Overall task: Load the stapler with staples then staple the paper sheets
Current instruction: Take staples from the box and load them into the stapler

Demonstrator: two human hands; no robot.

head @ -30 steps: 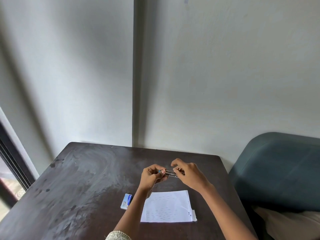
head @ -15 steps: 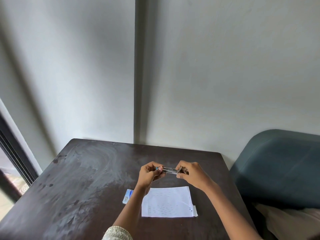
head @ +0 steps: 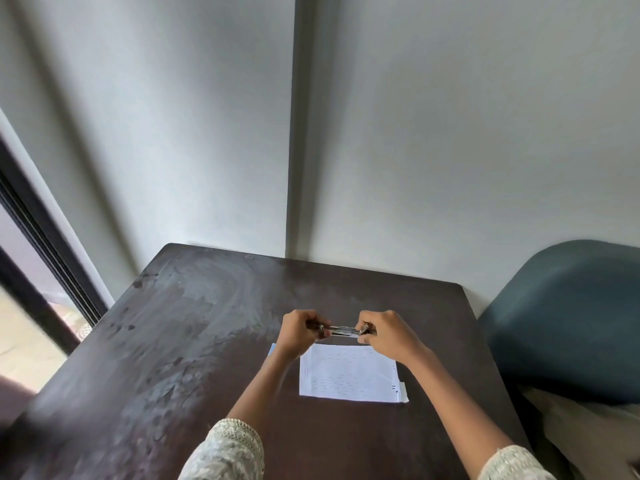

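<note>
Both hands, left hand [head: 298, 332] and right hand [head: 388, 336], have drawn apart and now clamp opposite ends of the small metal stapler [head: 343, 330], held level above the dark wooden worktop [head: 180, 341]. Loading looks unfinished; the white paper sheets [head: 348, 374] lie unstapled just nearer.

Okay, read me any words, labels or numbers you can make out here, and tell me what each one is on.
None can be read.
Paper sheets: rows of small dark marks, too small to read.
Blue-and-white box, mostly hidden behind the left hand: no print legible.
Stapler: no marking visible.
</note>
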